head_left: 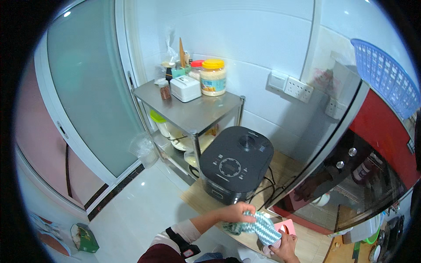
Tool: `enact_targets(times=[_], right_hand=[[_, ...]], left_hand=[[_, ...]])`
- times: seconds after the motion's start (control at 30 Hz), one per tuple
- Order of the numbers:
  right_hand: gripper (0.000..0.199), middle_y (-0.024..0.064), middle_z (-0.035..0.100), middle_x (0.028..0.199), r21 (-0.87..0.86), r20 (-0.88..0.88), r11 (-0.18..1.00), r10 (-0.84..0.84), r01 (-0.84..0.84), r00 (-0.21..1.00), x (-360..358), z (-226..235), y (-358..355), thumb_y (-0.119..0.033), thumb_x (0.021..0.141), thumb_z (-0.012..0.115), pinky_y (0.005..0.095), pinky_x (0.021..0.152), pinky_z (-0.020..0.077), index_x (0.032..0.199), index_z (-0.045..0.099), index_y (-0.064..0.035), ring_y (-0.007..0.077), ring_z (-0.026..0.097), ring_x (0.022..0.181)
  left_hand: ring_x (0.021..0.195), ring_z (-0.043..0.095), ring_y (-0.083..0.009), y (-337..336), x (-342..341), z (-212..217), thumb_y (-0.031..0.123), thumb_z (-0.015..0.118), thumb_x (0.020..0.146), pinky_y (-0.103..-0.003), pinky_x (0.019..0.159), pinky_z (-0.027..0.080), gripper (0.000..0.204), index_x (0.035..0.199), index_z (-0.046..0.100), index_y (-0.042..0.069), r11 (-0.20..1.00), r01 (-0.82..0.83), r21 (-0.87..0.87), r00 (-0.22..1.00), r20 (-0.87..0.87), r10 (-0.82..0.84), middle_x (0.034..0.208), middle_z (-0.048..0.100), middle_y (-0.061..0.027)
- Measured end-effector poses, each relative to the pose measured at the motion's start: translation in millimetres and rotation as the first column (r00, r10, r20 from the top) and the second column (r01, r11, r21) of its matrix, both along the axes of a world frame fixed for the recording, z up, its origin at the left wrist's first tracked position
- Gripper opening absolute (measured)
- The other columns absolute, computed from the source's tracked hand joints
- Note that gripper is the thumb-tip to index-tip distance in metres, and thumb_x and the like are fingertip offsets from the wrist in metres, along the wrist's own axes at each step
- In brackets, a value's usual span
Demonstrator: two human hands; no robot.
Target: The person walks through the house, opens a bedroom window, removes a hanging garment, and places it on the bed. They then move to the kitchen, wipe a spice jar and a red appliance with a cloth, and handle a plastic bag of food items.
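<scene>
A teal-and-white striped cloth (263, 229) is bunched between my two hands over the wooden surface. My left hand (237, 213) grips its upper left end with the fingers closed. At the lower right end, my right hand (285, 247) is closed around the cloth, and something pale pink shows below it. A flat pink item (287, 225) lies partly behind the cloth; a small dark-red and white detail shows on it. Just beyond my left hand stands a black rice cooker (234, 164) with a round dial marking on its lid.
A steel shelf rack (188, 115) holds a yellow-lidded jar (213, 78), a white box (185, 88) and a spice jar (165, 90). To the right stands a red, glass-doored cabinet (351, 184) with a blue basket (386, 76) on top. Black cords (272, 186) lie beside the cooker.
</scene>
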State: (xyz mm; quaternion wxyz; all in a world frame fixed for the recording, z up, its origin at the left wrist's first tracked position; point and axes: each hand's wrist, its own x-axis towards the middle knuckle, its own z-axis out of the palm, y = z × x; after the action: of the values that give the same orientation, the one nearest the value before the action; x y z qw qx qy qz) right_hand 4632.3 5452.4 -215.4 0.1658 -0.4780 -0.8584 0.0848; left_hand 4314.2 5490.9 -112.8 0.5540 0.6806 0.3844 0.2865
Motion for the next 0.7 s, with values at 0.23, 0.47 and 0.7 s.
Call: enact_targets(times=[0.23, 0.47, 0.7], right_hand=[[0.079, 0.0127, 0.058, 0.09, -0.015, -0.033, 0.986, 0.165, -0.166, 0.986, -52, 38, -1, -0.036, 0.046, 0.078, 0.0407, 0.082, 0.0293, 0.115, 0.049, -0.0074, 0.0281, 0.054, 0.084], [0.076, 0.0185, 0.049, 0.117, -0.006, 0.019, 0.988, 0.156, -0.156, 0.988, -53, 48, -11, -0.033, 0.058, 0.072, 0.0453, 0.088, 0.0355, 0.123, 0.044, -0.007, 0.0353, 0.048, 0.096], [0.077, 0.0157, 0.052, 0.115, -0.077, -0.064, 0.973, 0.212, -0.216, 0.975, -40, 63, -18, -0.029, 0.056, 0.074, 0.0436, 0.087, 0.0378, 0.125, 0.044, -0.0091, 0.0333, 0.05, 0.095]], left_hand=[[0.071, 0.045, -0.0051, 56, -124, 91, 0.014, 0.063, 0.082, -0.022, 0.066, 0.038, 0.019, 0.071, 0.051, 0.006, 0.503, -0.811, 0.299, 0.575, 0.565, 0.591, 0.072, 0.051, 0.0016], [0.086, 0.054, -0.0159, 139, -224, 92, 0.031, 0.058, 0.086, -0.03, 0.075, 0.046, 0.061, 0.128, 0.025, 0.002, 0.195, -0.951, 0.242, 0.251, 0.229, 0.941, 0.106, 0.052, -0.0137], [0.082, 0.062, -0.0199, 64, -115, 30, 0.017, 0.05, 0.091, -0.03, 0.068, 0.052, 0.025, 0.11, 0.049, 0.001, 0.999, -0.034, 0.025, 0.905, 0.425, 0.02, 0.098, 0.061, -0.0126]])
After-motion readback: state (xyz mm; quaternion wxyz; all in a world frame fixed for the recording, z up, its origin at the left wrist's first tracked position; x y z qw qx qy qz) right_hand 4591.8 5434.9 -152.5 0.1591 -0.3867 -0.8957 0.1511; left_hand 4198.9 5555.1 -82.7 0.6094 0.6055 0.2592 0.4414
